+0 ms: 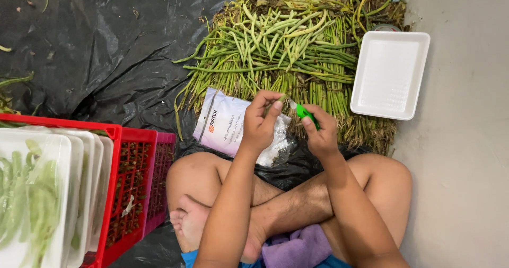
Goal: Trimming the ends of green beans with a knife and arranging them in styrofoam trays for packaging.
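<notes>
right hand — green cutter | left hand — bean | white pouch beneath

Bright green on the small cutter, with a pale, silvery tip. Mixed greens across the heap of long beans: dark on the thin pods, lighter yellow-green on the top few, brown and dried at the cut ends. Plain white for the empty foam tray, no pattern. Glossy black over the plastic sheet (grey where the light catches its creases). White on the plastic pouch, with a little red and grey print. Red for the near crate, magenta for the one behind it. White packed trays showing pale green beans under film. Lilac for the cloth.
</notes>
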